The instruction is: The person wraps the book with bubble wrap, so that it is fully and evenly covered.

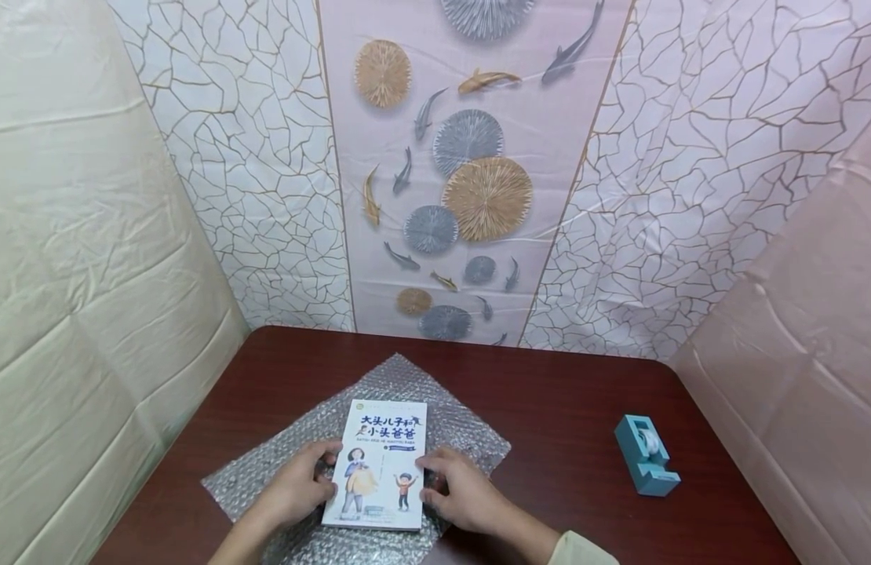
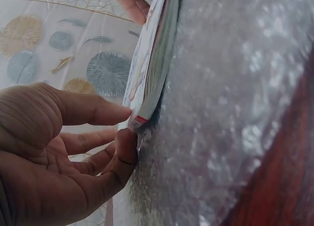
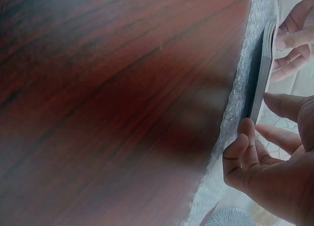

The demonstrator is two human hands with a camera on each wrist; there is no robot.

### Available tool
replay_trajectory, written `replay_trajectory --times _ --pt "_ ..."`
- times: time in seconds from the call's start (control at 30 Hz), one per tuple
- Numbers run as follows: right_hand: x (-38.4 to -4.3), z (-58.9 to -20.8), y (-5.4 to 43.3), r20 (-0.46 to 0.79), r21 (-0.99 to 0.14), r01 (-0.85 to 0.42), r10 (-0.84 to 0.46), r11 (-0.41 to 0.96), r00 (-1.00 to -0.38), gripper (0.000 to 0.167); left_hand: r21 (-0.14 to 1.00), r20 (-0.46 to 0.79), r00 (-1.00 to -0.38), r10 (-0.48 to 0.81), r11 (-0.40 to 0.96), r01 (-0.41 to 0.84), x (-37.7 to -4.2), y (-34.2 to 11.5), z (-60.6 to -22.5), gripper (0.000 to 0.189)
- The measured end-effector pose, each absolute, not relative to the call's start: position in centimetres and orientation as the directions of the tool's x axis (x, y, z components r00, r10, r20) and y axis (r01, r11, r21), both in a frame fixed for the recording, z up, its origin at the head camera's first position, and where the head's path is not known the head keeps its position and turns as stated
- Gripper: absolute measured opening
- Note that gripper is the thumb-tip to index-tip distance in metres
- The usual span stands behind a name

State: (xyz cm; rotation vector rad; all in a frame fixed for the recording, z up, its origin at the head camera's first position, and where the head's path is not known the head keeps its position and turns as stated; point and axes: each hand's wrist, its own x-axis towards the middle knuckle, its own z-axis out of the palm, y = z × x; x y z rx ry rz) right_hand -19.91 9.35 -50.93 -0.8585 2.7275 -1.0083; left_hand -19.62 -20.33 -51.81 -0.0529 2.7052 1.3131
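A thin white paperback book (image 1: 379, 471) with blue Chinese lettering and cartoon figures lies face up over a sheet of bubble wrap (image 1: 396, 380). On its left edge, my left hand (image 1: 297, 482) pinches the book, thumb on the cover and fingertips at the page edges, as the left wrist view shows. My right hand (image 1: 467, 486) grips the opposite edge between thumb and fingers. Page edges of the book (image 2: 158, 64) face the left wrist camera. The right wrist view has the right hand (image 3: 274, 162) with its fingertips at the book's lower side, close over the bubble wrap (image 3: 230, 113).
A teal tape dispenser (image 1: 647, 455) with a roll of tape stands to the right on the dark red wooden table (image 1: 563, 408). Behind the table hangs a patterned curtain (image 1: 442, 196), and pale cloth walls (image 1: 68, 275) close in both sides.
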Motion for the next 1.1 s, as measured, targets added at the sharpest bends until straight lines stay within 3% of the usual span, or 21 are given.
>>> replay_trajectory --times 0.27,0.57,0.83,1.1 --pt "-19.8 -50.8 9.6 0.058 -0.662 -0.443 -0.548 0.605 -0.835 0.047 0.725 -0.064 -0.997 0.054 0.688 -0.009 -19.5 -20.7 -51.9 0.065" --pt "-19.7 -50.7 9.5 0.14 -0.529 -0.517 -0.532 0.673 -0.835 0.054 0.71 -0.092 -0.995 0.037 0.703 -0.04 -19.7 -20.4 -51.5 0.068" --pt "-20.3 -51.4 9.6 0.175 -0.309 -0.56 -0.532 0.769 -0.828 0.059 0.655 -0.065 -0.996 0.064 0.755 0.005 -20.2 -20.3 -51.6 0.069" --pt "-20.7 -51.7 10.1 0.158 -0.323 -0.573 -0.554 0.753 -0.818 0.061 0.586 -0.053 -0.995 0.08 0.81 0.034 -21.3 -20.2 -52.1 0.063"
